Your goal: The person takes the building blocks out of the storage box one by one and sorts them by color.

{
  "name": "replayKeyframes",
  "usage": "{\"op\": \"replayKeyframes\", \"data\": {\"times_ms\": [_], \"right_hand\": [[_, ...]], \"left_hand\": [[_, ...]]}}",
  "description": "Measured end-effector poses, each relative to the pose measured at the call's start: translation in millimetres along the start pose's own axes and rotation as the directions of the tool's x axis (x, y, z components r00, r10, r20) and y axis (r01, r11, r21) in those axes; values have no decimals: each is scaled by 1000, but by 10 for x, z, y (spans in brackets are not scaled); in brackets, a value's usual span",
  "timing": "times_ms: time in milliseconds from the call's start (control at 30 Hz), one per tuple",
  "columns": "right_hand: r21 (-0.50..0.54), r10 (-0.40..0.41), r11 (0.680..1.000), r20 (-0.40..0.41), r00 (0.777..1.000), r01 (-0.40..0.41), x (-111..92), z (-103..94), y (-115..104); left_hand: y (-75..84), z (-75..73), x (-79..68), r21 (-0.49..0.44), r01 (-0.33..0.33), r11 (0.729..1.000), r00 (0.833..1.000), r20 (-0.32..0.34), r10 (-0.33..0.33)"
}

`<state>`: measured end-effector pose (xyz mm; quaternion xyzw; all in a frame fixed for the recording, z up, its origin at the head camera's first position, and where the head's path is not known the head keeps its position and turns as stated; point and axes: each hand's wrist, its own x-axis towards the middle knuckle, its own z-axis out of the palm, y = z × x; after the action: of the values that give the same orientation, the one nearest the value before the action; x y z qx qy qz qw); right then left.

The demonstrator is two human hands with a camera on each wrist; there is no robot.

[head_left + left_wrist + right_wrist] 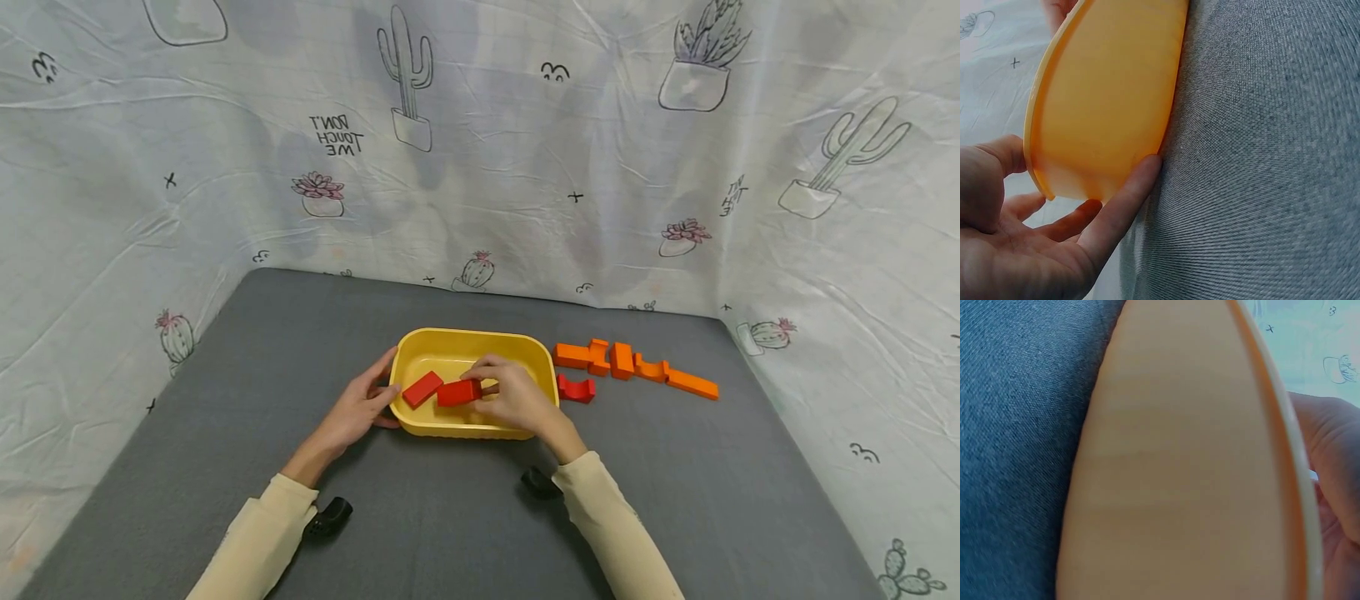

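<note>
A yellow plastic tub [472, 432] stands on the grey cloth. My left hand [365, 400] grips its left end, thumb at the rim and fingers spread along the outer wall; the left wrist view shows this hand [1054, 244] close against the tub [1110, 94]. Inside the tub, my right hand [513, 396] pinches a red block [459, 392] between thumb and fingers. Another red block [422, 389] lies in the tub just left of it. In the right wrist view the tub's wall [1179, 456] hides most of the right hand [1335, 462] and the block.
Right of the tub lies a red block with a curved notch [577, 389]. Behind it, a row of several orange blocks [622, 361] stretches to the right, some plain and some notched. A printed white cloth [495, 167] hangs around the back and sides of the grey surface [420, 517].
</note>
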<state>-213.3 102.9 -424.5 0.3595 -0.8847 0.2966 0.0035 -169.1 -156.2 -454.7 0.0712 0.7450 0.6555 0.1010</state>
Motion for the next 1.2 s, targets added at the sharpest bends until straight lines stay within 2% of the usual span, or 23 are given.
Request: {"op": "replayKeyframes", "data": {"times_ms": [300,467,600,700,1000,1200], "right_hand": [[5,-36,999,0,999,36,-56,-52,67],[88,21,996,0,1000,-21,-115,-83,107],[164,72,984,5,997,-71,-172,-136,120],[162,69,984,-6,998,-67,-209,-179,144],[170,85,983,-85,993,-70,-333,-340,218],[233,97,970,-113,989,-68,-454,-430,291]], "left_hand": [[6,-24,-21,-37,-17,999,999,38,19],[141,-18,-79,-48,-12,999,998,54,15],[83,-28,-57,-21,-13,1000,999,41,14],[-21,-49,-14,-23,-26,999,999,38,27],[-2,-36,-11,-22,-38,999,998,49,40],[-9,-38,-7,-37,-43,998,997,63,45]]}}
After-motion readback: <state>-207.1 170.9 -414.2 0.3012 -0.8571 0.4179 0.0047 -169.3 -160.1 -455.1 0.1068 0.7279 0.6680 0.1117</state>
